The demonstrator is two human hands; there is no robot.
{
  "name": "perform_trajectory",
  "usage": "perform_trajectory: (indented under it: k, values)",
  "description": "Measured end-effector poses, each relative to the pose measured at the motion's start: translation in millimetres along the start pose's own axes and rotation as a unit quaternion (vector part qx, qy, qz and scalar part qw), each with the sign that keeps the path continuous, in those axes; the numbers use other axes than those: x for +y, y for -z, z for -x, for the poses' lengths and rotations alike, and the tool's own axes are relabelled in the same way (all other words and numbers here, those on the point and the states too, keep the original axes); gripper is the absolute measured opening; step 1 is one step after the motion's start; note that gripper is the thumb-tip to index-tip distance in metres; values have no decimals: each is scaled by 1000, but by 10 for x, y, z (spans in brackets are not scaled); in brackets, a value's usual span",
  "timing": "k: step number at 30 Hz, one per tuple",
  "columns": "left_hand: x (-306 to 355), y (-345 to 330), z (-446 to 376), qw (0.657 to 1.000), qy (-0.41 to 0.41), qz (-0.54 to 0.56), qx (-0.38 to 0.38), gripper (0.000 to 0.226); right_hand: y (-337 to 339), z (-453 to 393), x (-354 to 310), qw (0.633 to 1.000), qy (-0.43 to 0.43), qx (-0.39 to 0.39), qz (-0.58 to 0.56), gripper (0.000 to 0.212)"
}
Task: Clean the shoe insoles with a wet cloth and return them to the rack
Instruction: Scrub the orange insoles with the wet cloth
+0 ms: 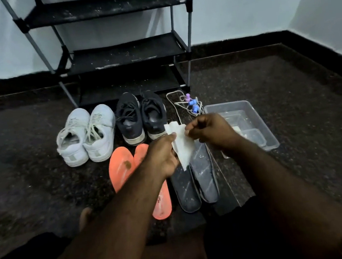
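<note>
- With the thin white wet cloth (182,147) held up at frame centre between both hands, spread before wiping: left hand (163,158) pinching the lower edge, fingers curled round it; right hand (209,131) pinching the upper right corner between thumb and curled fingers.
- Pull gently apart to open the creases; looks flimsy and likely to tear if tugged hard.
- Fold once or twice into a flat pad, so pressure spreads evenly and a clean face stays in reserve.
- Below the cloth, on the dark speckled floor (289,84): a pair of dark grey insoles (196,182) with pale streaks, lying side by side at lower centre; just left of them a pair of orange insoles (123,167), one with a brown stain near the toe end.
- Pin one insole with one hand, wipe heel to toe with the other, in long strokes; extra passes over the brown stain.
- Clear plastic tub (248,119) at right centre, near enough for re-wetting; whether water inside, cannot tell.
- White lace-up sneakers (86,135) and dark sneakers (140,118) at mid frame, in front of the black metal-framed shoe rack (113,56) at upper centre; shelves bare and dusty, ready for the return later.
</note>
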State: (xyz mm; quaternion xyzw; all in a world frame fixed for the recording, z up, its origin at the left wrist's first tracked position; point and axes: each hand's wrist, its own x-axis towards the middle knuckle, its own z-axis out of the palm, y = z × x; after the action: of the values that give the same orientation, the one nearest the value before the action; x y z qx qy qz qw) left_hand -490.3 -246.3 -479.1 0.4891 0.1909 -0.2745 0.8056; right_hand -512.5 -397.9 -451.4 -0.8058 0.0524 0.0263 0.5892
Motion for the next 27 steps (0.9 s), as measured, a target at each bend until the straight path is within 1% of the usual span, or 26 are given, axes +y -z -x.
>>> perform_trajectory:
  k: [2,3,5,6,8,9,10,11,13,14,16,17,20,21,23,25,27]
  values:
    - [60,187,32,1000,-10,1,-9,18,-274,-43,43,1000,0,5,9,9]
    - [78,270,44,1000,-13,-4,-10,18,-404,-64,72,1000,-6,0,27,16]
    - [117,438,62,1000,-13,-7,-13,15,-639,-95,101,996,4,-14,84,30]
    - [146,524,51,1000,-10,-5,-13,14,-749,-111,105,991,16,-8,133,33]
    - [192,669,30,1000,0,6,-11,15,-916,-135,97,976,47,22,211,29]
    - [218,732,20,1000,2,14,-13,15,-987,-169,107,975,57,34,213,23]
    - [233,792,-13,1000,0,24,-15,15,-1041,-210,129,979,61,41,190,18]
    - [249,831,-37,999,-2,36,-20,15,-1078,-253,163,988,55,41,139,17]
    - [283,884,-91,999,-11,47,-23,16,-1098,-311,205,999,28,32,1,12]
    - [297,909,-129,998,-16,53,-22,17,-1085,-334,205,997,15,30,-64,10]
    - [337,940,-194,997,-20,71,-19,19,-1033,-364,173,984,-20,36,-173,10]
    - [358,946,-209,996,-23,85,-16,19,-1001,-375,152,972,-43,43,-229,12]
    - [367,962,-309,989,-21,146,2,31,-867,-441,178,920,-101,53,-375,15]
    - [363,962,-322,986,-19,166,0,33,-834,-447,190,905,-110,51,-408,13]
    - [348,963,-340,984,-16,180,-5,31,-779,-453,220,886,-119,46,-445,4]
    - [321,938,-336,984,-19,179,-4,27,-741,-470,240,872,-125,40,-471,11]
    - [269,931,-345,985,-20,173,1,23,-723,-477,229,869,-131,39,-476,11]
